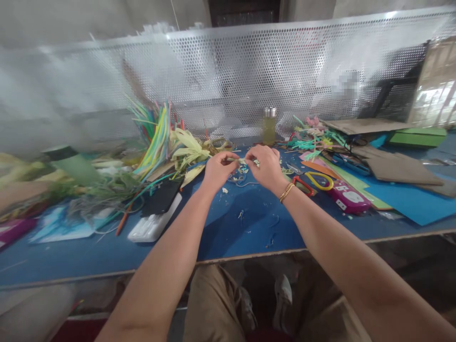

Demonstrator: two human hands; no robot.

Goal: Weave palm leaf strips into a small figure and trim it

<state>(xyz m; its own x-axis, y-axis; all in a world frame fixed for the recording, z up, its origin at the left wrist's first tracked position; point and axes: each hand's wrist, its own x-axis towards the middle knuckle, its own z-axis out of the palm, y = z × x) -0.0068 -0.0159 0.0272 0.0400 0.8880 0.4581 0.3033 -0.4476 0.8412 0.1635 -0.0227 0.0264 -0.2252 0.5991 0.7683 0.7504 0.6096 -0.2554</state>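
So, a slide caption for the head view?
Left hand and right hand pinch a small pale piece over a blue table.

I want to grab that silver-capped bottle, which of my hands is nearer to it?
Right. The right hand is directly in front of the bottle; the left hand is farther, off to its left.

Near tabletop (pixel 249 228) bare; straw pile (pixel 156 142) left; scissors (pixel 313 183) (close) by right hand (pixel 265 166).
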